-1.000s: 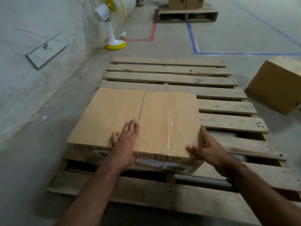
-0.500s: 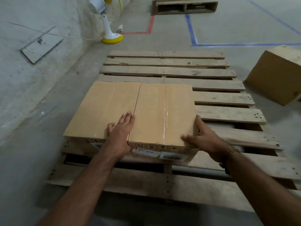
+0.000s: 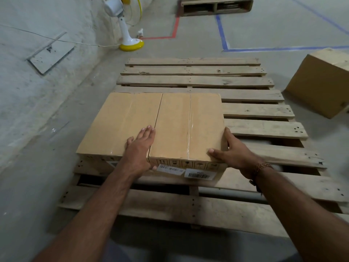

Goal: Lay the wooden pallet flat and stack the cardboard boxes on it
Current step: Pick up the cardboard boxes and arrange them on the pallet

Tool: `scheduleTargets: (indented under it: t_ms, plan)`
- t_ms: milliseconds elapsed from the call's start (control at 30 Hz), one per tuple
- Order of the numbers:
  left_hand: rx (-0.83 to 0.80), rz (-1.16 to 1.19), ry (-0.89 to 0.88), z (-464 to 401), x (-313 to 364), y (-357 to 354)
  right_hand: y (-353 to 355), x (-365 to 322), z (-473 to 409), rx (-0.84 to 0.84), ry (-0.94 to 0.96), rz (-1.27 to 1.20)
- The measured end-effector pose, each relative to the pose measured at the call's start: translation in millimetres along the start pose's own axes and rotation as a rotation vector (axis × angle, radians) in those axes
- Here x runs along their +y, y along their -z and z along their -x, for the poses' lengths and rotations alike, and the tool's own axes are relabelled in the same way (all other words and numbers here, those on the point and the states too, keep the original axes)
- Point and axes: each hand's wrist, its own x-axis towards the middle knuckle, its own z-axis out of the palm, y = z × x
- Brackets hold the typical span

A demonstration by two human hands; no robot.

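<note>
So we've got the wooden pallet [image 3: 245, 127] lying flat on the concrete floor [image 3: 245, 31], slats running side to side. Two cardboard boxes sit on it toward the 9 o'clock side, pushed right up against each other. The left box [image 3: 120, 123] is at the pallet's left edge, and the right box [image 3: 187, 127] touches it along a straight seam. The right one has clear tape down its top and two barcode labels [image 3: 200, 173] on its near face.

Our left hand [image 3: 140, 146] lies flat with straight fingers across the seam at the near edge, resting on top of the left box, thumb down over the front. Our right hand [image 3: 236, 152] grasps the right box's near right corner, thumb on top and fingers along the side. There's a bracelet [image 3: 262, 166] on that wrist.

A third cardboard box [image 3: 321, 84] sits tilted on the floor at about 2 o'clock, just off the pallet. A white and yellow pedestal fan [image 3: 126, 33] stands at 11 o'clock by the wall, with a second pallet [image 3: 217, 6] at 12 o'clock, behind red tape [image 3: 175, 27] and blue tape [image 3: 221, 33] lines.
</note>
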Motion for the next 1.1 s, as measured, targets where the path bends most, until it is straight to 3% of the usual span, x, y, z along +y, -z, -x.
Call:
scheduleTargets:
  t_ms: [167,300,367,800,867,967,1100]
  plan:
    - [0.008,-0.022,-0.011,1.8,2.2,0.1,-0.8,-11.4,8.7,0.032,-0.021,0.222]
    - [0.013,-0.068,-0.023,3.7,4.3,0.0,-6.4,-39.4,28.8,0.296,0.186,0.886]
    - [0.003,-0.094,-0.020,3.4,3.4,-0.4,-15.8,-49.1,34.6,0.299,0.268,0.998]
    - [-0.073,-0.250,0.063,9.4,23.0,14.2,-12.7,-57.0,55.3,0.085,0.313,0.830]
    - [-0.185,-0.269,0.185,19.3,58.7,46.3,-1.1,-82.4,83.8,0.097,0.352,0.831]
    - [-0.338,-0.180,0.241,34.7,125.3,126.6,23.5,-142.6,139.4,0.292,0.350,0.668]
    - [-0.159,-0.085,0.050,77.4,206.6,252.7,72.0,-229.6,219.2,0.300,0.259,0.556]
